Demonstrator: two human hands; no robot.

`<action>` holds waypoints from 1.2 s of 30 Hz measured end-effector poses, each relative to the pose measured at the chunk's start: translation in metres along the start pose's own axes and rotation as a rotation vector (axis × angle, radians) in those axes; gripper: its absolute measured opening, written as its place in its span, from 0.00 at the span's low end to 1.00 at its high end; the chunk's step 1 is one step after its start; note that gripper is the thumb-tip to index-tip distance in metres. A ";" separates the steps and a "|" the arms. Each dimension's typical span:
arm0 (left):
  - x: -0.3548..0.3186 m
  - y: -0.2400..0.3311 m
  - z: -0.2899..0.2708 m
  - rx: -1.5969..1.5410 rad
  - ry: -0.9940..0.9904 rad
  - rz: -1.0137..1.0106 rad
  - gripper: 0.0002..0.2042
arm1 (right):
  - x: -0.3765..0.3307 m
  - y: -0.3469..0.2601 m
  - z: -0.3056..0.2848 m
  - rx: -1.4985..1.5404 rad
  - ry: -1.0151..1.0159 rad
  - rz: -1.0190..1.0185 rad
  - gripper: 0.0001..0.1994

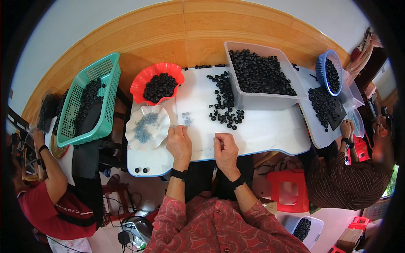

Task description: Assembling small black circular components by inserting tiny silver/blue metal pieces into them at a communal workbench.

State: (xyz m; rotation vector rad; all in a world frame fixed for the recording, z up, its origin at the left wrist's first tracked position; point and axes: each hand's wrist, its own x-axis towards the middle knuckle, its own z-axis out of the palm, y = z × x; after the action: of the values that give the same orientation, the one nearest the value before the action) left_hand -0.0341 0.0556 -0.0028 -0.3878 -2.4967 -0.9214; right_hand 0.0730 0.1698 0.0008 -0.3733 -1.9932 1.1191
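My left hand point(179, 144) is closed at the table's near side, just right of a white wavy-rimmed plate point(132, 124). Tiny bluish see-through pieces point(145, 128) lie in that plate, and a few more of them point(187, 118) lie on the white tabletop beyond the hand. My right hand point(226, 151) is also closed, thumb against curled fingers, near the table's front edge. Whatever either hand holds is hidden or too small to make out. Past my right hand spreads a loose patch of small black ring-shaped parts point(225, 116).
A grey plastic bin point(270, 102) heaped with black parts stands at the back, a red wavy bowl point(177, 77) of them at back left. Two black parts point(144, 170) sit at the near left corner. A green basket point(107, 120) stands left. Other people point(55, 206) work on both sides.
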 end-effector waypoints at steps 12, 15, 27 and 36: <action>-0.001 -0.001 -0.007 -0.060 -0.024 0.057 0.08 | -0.002 0.001 0.001 -0.005 0.008 0.003 0.07; 0.002 -0.001 -0.009 -0.083 -0.043 0.045 0.07 | -0.001 -0.001 0.001 -0.007 0.005 0.017 0.07; -0.001 -0.001 -0.004 -0.115 0.005 0.032 0.02 | -0.002 0.000 0.000 -0.026 -0.007 0.014 0.06; -0.007 -0.019 -0.014 -0.670 -0.071 -0.097 0.04 | -0.001 -0.001 0.001 -0.008 -0.001 0.019 0.06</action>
State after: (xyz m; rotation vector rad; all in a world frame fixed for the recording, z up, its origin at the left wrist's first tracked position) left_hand -0.0312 0.0319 -0.0070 -0.5109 -2.2171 -1.8080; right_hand 0.0734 0.1681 0.0009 -0.3974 -1.9992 1.1235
